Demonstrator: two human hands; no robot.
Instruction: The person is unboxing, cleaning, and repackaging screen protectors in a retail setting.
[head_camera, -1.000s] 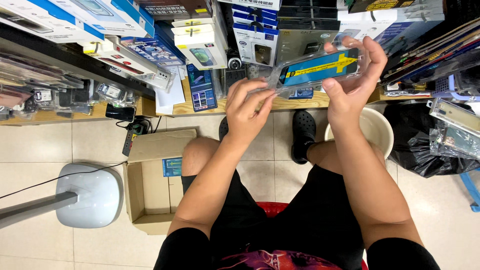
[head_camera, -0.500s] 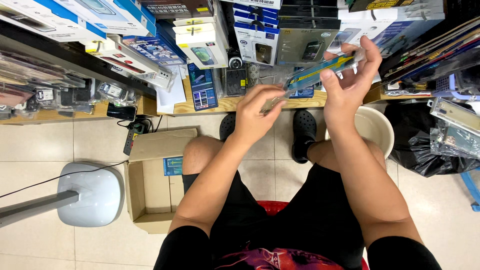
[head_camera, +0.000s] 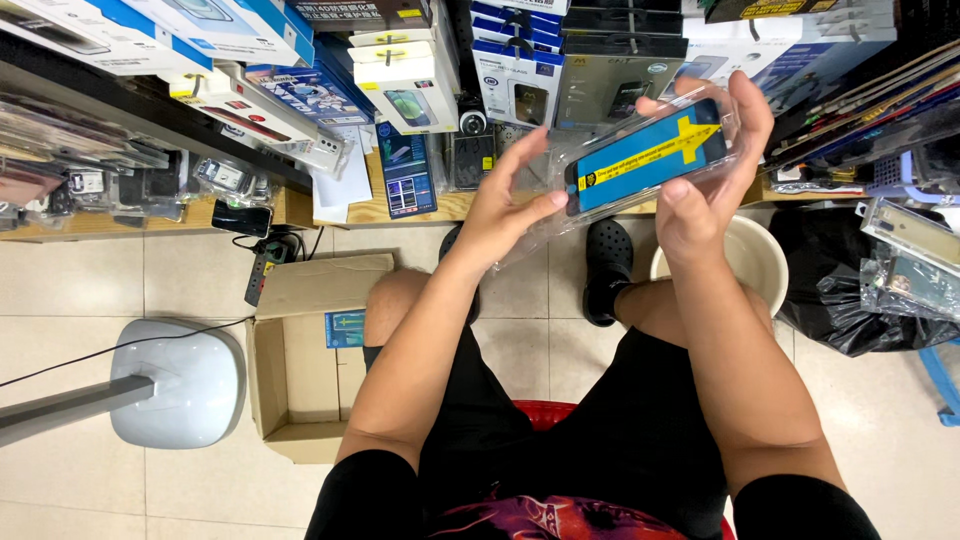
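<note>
Beige tile floor (head_camera: 120, 290), wood shelf (head_camera: 360, 212) w/ boxed stock, open carton (head_camera: 300, 380), white fan base (head_camera: 180, 395).

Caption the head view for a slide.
Seated person's right hand holds a blue-and-yellow screen protector in clear wrap while the left hand touches its end.
</note>
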